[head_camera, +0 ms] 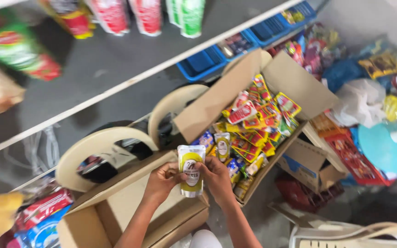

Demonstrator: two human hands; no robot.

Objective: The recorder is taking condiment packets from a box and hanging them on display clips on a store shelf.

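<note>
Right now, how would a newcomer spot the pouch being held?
Find the open cardboard box full of yellow and red sachets. Just below its near end, the left hand and right hand hold one upright pouch: white with a yellow oval, larger than the sachets.

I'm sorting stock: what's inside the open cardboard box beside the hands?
The cardboard box holds loose red and yellow sachets and small pouches, piled high. Lower layers and the box bottom are covered.
</note>
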